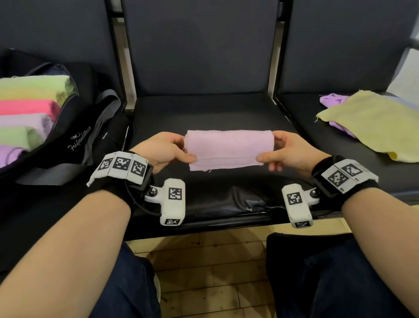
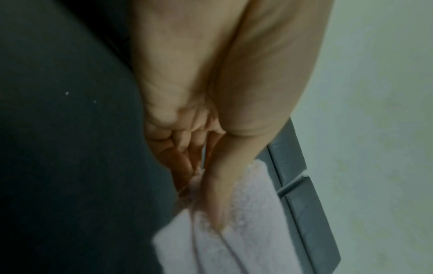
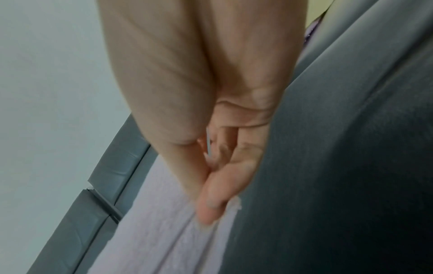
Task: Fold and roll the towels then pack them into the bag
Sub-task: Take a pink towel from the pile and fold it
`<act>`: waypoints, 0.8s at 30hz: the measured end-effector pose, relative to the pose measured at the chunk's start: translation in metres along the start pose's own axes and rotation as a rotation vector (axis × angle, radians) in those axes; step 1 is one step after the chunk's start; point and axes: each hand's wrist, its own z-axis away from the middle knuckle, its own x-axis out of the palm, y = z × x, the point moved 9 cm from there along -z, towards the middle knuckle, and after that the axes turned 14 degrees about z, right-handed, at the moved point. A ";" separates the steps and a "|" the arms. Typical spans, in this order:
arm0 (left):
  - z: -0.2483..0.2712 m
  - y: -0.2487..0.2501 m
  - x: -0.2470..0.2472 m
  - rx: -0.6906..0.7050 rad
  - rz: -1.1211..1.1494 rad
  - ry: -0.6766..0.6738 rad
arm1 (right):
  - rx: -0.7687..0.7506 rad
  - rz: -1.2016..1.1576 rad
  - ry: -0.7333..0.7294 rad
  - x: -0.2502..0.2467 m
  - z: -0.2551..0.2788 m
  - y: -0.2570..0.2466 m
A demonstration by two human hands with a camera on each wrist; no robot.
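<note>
over the middle seat [image 1: 200, 114], left hand [image 1: 161, 151] and right hand [image 1: 288, 152] pinch the folded pink towel's [image 1: 229, 148] short edges.

Head view: bright, even, soft light; sharp centre, wide-angle stretch at edges, forearms ballooned. Glossy sheen on front lip of middle seat [image 1: 231, 199]. Faint shadows on wooden floor [image 1: 212, 271]. Wrist views: dim, greenish, soft; motion blur on fingers [image 2: 218, 204] and pink towel [image 3: 164, 231]; dark upholstery nearly featureless.
</note>
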 end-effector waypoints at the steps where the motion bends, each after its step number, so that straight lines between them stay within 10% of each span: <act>1: -0.001 0.000 -0.001 0.014 -0.025 0.015 | 0.006 -0.043 0.003 0.001 0.001 0.000; 6: -0.002 -0.002 -0.012 0.010 -0.172 0.076 | 0.010 -0.255 -0.029 0.007 0.004 -0.003; 12: 0.006 -0.006 0.006 -0.055 0.236 -0.006 | 0.041 -0.462 -0.044 0.008 0.002 -0.006; 24: -0.004 -0.005 -0.003 -0.007 0.290 0.095 | 0.037 -0.344 -0.011 0.012 -0.003 -0.005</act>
